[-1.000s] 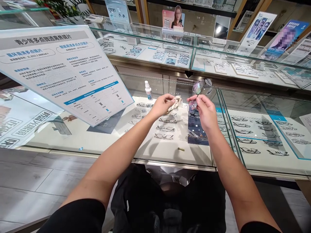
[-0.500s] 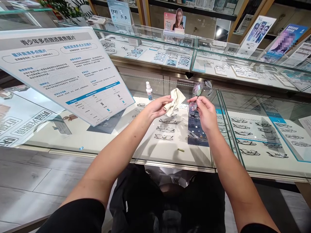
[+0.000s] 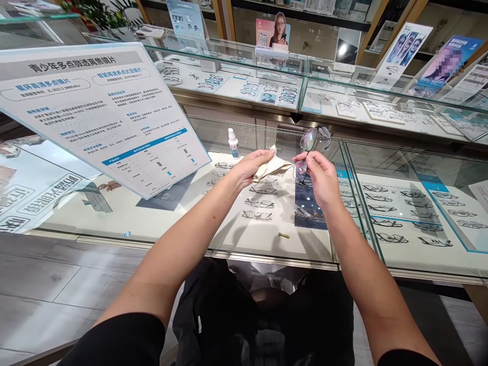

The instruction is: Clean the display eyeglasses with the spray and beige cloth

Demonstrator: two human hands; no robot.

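Observation:
My left hand (image 3: 254,165) is closed on a cream cleaning cloth (image 3: 275,166), whose loose corner points toward the eyeglasses. Thin-framed eyeglasses (image 3: 309,140) are pinched in my right hand (image 3: 321,172), held tilted on end with one lens above the fingers and the other below. A small gap separates the cloth from the glasses. Behind my left hand a white spray bottle (image 3: 234,145) stands upright on the glass counter (image 3: 244,246). Beneath the glass, rows of spectacle frames (image 3: 259,203) lie under my hands.
At the left a large printed sign (image 3: 110,117) leans over the counter. A second display case (image 3: 244,91) with more eyewear runs along the back. To the right, another glass case (image 3: 412,208) holds several frames. A small gold-coloured bar (image 3: 284,235) lies near the front edge.
The cloth has gone from bunched upright to folded lower, its corner now pointing right. My left hand has shifted slightly. My right hand still holds the eyeglasses, nearly in the same place.

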